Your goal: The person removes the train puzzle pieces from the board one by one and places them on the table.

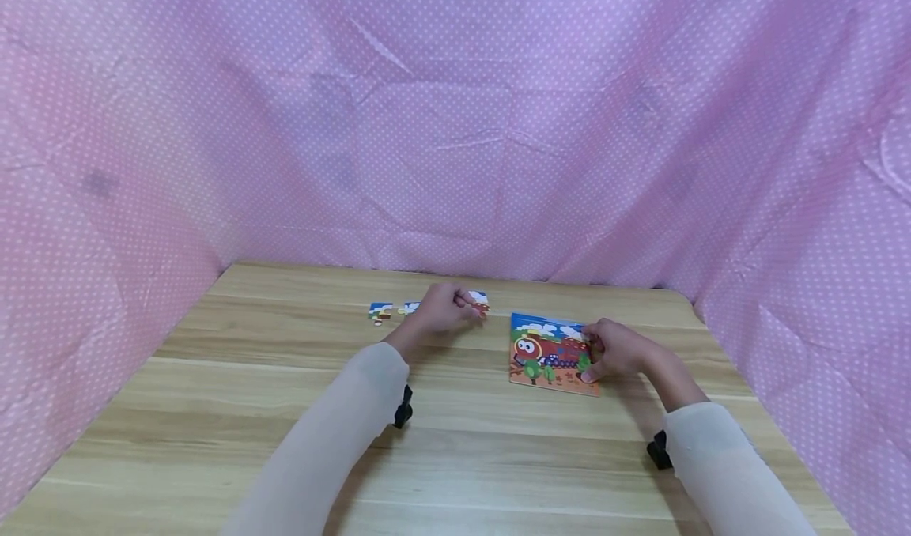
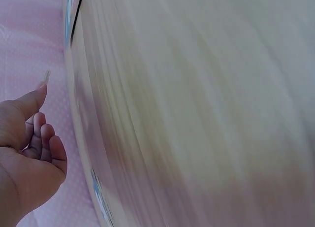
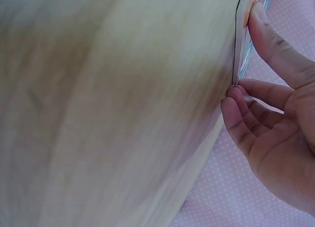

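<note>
My left hand [image 1: 443,308] is over the far middle of the table, pinching a small puzzle piece [image 1: 479,302] with blue, white and red on it. In the left wrist view the piece [image 2: 47,76] shows edge-on as a thin sliver past the thumb tip, the other fingers curled in. To the right lies a square jigsaw puzzle board [image 1: 544,352] picturing a red train with big eyes, white clouds and green bushes. At its right edge my right hand [image 1: 618,349] grips it, with the thumb [image 3: 268,37] on its face and the fingertips at the edge.
Left of my left hand, loose puzzle pieces [image 1: 380,311] lie on the wooden table [image 1: 455,457], one partly hidden by the hand. A pink polka-dot cloth [image 1: 441,141] hangs around the table's back and sides.
</note>
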{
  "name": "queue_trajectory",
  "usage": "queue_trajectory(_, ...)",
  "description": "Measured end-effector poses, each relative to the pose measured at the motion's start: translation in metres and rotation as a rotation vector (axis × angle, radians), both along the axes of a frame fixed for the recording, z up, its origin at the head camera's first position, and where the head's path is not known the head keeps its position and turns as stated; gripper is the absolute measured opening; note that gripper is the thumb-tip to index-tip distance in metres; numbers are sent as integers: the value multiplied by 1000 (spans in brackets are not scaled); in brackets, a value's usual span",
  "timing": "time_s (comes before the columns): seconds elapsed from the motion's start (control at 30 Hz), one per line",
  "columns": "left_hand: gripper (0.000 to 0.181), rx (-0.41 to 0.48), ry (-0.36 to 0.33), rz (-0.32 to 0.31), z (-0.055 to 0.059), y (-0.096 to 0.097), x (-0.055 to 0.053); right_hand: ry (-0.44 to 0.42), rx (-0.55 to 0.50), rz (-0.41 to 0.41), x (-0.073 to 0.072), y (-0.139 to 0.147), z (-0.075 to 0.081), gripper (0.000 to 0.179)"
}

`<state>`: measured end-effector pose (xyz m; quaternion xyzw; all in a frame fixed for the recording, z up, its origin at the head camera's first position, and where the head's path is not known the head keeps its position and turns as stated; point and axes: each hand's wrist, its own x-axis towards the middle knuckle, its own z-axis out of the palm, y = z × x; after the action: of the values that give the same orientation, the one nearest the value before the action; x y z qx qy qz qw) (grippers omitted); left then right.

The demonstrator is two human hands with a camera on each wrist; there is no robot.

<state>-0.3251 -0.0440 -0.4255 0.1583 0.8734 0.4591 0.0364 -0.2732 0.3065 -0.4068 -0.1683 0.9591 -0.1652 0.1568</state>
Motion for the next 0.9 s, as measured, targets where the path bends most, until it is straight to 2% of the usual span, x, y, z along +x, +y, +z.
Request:
queue_trajectory(0.4, 6, -77, 24, 30, -1, -33, -2, -14, -3, -12, -2, 1, -1, 92)
queue_trajectory(0.7, 10, -128, 13, 48, -8, -42, -5, -10, 3, -4, 0, 1, 0, 91)
queue_trajectory(0.9, 12, -203, 29, 37, -4, -46, -3, -12, -1, -3, 0, 1, 1, 89)
